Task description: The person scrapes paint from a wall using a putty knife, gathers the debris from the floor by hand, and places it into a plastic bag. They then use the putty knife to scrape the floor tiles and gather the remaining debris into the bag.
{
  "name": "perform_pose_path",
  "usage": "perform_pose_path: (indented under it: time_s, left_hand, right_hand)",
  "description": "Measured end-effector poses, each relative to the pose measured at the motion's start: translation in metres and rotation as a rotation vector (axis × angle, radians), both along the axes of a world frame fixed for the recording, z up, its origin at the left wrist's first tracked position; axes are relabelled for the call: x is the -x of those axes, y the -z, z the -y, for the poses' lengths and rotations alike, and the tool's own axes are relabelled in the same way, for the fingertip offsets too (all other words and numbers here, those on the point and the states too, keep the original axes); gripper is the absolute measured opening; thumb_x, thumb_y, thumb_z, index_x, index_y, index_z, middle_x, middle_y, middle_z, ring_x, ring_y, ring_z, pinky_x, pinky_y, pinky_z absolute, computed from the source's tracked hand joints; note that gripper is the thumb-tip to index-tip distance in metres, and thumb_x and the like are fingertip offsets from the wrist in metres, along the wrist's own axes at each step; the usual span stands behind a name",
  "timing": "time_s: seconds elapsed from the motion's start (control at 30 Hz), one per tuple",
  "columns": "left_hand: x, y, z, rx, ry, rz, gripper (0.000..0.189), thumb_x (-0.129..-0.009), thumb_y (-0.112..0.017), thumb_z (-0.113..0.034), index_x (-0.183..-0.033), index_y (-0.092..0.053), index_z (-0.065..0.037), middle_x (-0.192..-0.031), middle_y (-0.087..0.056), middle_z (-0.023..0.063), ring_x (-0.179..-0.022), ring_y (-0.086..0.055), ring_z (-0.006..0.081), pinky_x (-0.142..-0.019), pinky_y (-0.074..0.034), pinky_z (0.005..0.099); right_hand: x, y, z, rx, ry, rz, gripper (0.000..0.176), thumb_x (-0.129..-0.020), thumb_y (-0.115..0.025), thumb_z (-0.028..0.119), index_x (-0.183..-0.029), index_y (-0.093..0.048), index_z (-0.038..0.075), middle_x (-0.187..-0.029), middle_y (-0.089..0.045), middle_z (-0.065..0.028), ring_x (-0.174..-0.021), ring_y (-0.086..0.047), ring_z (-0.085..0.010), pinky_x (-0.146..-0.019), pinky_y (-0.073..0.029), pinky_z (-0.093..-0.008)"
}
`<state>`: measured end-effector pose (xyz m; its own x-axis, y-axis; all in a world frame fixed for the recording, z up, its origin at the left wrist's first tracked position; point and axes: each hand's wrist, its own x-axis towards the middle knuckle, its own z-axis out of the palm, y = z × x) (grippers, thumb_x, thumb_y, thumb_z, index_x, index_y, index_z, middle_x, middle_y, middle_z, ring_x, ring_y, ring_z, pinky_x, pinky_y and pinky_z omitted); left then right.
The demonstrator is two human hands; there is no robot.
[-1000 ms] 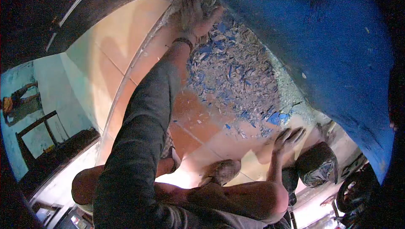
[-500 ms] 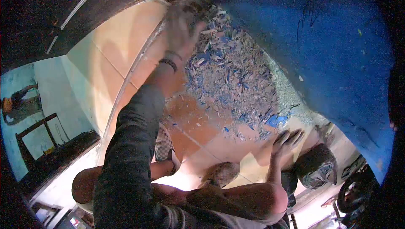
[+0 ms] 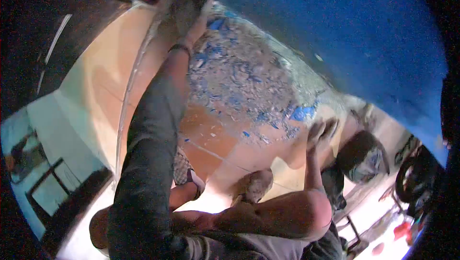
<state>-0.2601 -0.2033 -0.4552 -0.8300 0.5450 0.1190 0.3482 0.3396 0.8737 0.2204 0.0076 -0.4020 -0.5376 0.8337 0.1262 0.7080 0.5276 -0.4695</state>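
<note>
1. The left hand (image 3: pixel 194 26), at the end of a long dark sleeve (image 3: pixel 155 116), reaches to the far end of the scrap pile. It is blurred and shadowed, so whether the fingers clench or grasp anything cannot be told. The arm is probably stretched so far because the body squats at the near side.
2. The right hand (image 3: pixel 320 133) is low on the right, just beyond the bent knee (image 3: pixel 316 212). Its fingers are extended and released, with nothing visible in them; it perhaps helps balance the squat.
3. The pile of grey and blue flakes (image 3: pixel 244 78) lies on the tiled floor (image 3: pixel 206 128) between the hands, beside a large blue surface (image 3: pixel 354 35), which seems to bound its right side.
4. A larger blue scrap (image 3: pixel 302 112) sits at the pile's near right, close to the right hand.
5. A dark, bag-like bundle (image 3: pixel 362 154) rests farther right, apart from the flakes.
</note>
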Motion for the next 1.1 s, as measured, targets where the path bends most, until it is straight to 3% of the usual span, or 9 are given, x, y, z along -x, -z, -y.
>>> perform_pose_path:
  time_s: [0.07, 0.2, 0.23, 0.3, 0.37, 0.47, 0.7, 0.9, 1.1]
  left_hand:
    - [-0.034, -0.122, 0.000, 0.428, -0.004, 0.049, 0.072, -0.087, -0.052, -0.050, -0.137, -0.036, -0.001, -0.144, -0.033, 0.0166, -0.134, -0.027, 0.0300, -0.110, -0.022, 0.0394]
    - [-0.073, -0.059, -0.008, 0.150, -0.011, 0.040, 0.068, -0.087, -0.053, -0.046, -0.136, -0.037, -0.002, -0.141, -0.035, 0.0170, -0.133, -0.028, 0.0302, -0.109, -0.021, 0.0401]
    - [-0.084, -0.058, -0.015, 0.104, 0.024, 0.026, 0.067, -0.087, -0.054, -0.045, -0.136, -0.038, -0.003, -0.140, -0.037, 0.0175, -0.132, -0.029, 0.0310, -0.109, -0.022, 0.0401]
    - [-0.113, -0.067, -0.026, 0.032, 0.102, 0.057, 0.068, -0.085, -0.057, -0.042, -0.135, -0.038, 0.000, -0.138, -0.038, 0.0185, -0.131, -0.030, 0.0325, -0.109, -0.020, 0.0403]
    - [-0.139, -0.077, -0.037, 0.009, 0.164, 0.024, 0.066, -0.085, -0.057, -0.040, -0.134, -0.038, 0.001, -0.138, -0.038, 0.0187, -0.131, -0.030, 0.0326, -0.109, -0.020, 0.0402]
    - [-0.152, -0.094, -0.037, -0.015, 0.244, -0.077, 0.061, -0.086, -0.057, -0.035, -0.132, -0.040, 0.002, -0.137, -0.040, 0.0172, -0.131, -0.032, 0.0295, -0.109, -0.021, 0.0391]
    - [-0.114, -0.124, -0.057, 0.489, 0.119, -0.209, 0.041, -0.089, -0.052, -0.033, -0.122, -0.051, -0.008, -0.121, -0.055, 0.0103, -0.114, -0.048, 0.0223, -0.094, -0.041, 0.0377]
    - [-0.142, 0.017, -0.066, 0.347, 0.217, -0.452, 0.071, -0.088, -0.052, -0.046, -0.136, -0.035, 0.004, -0.142, -0.032, 0.0229, -0.134, -0.026, 0.0361, -0.111, -0.019, 0.0377]
    - [-0.217, -0.101, -0.089, -0.057, 0.337, 0.092, 0.062, -0.087, -0.053, -0.038, -0.132, -0.040, 0.003, -0.132, -0.044, 0.0243, -0.126, -0.037, 0.0398, -0.106, -0.027, 0.0429]
  right_hand:
    - [0.007, -0.007, -0.006, -0.051, 0.097, -0.026, 0.058, -0.095, -0.042, 0.030, -0.138, -0.026, -0.006, -0.144, -0.025, -0.0244, -0.132, -0.030, -0.0376, -0.110, -0.023, -0.0405]
    - [0.021, 0.013, -0.036, -0.197, 0.290, 0.161, 0.051, -0.096, -0.042, 0.030, -0.138, -0.033, 0.002, -0.143, -0.030, -0.0233, -0.130, -0.031, -0.0388, -0.109, -0.022, -0.0465]
    - [0.016, 0.024, -0.050, -0.504, 0.036, 0.649, 0.056, -0.096, -0.039, 0.037, -0.139, -0.031, 0.002, -0.144, -0.028, -0.0239, -0.131, -0.031, -0.0381, -0.109, -0.022, -0.0466]
    - [0.054, 0.013, -0.040, -0.160, 0.240, 0.043, 0.046, -0.094, -0.044, 0.026, -0.133, -0.038, 0.002, -0.142, -0.028, -0.0264, -0.132, -0.024, -0.0450, -0.110, -0.018, -0.0492]
    - [0.057, 0.044, -0.041, -0.270, 0.122, 0.418, 0.052, -0.095, -0.042, 0.031, -0.136, -0.034, 0.000, -0.146, -0.023, -0.0242, -0.136, -0.017, -0.0395, -0.112, -0.011, -0.0453]
    - [0.087, -0.019, -0.005, 0.022, -0.016, -0.172, 0.052, -0.093, -0.046, 0.028, -0.132, -0.037, -0.006, -0.142, -0.026, -0.0291, -0.133, -0.022, -0.0445, -0.111, -0.018, -0.0449]
    - [0.029, 0.044, -0.086, -0.057, 0.396, 0.144, 0.074, -0.091, -0.042, 0.046, -0.133, -0.028, -0.015, -0.140, -0.024, -0.0354, -0.132, -0.022, -0.0451, -0.110, -0.017, -0.0479]
    - [0.127, -0.002, -0.006, 0.001, 0.321, -0.096, 0.080, -0.091, -0.040, 0.049, -0.134, -0.024, -0.017, -0.143, -0.017, -0.0344, -0.137, -0.013, -0.0420, -0.112, -0.008, -0.0478]
    - [0.141, -0.026, 0.038, 0.134, -0.165, -0.318, 0.064, -0.091, -0.048, 0.034, -0.135, -0.029, -0.008, -0.139, -0.024, -0.0357, -0.133, -0.020, -0.0463, -0.110, -0.016, -0.0509]
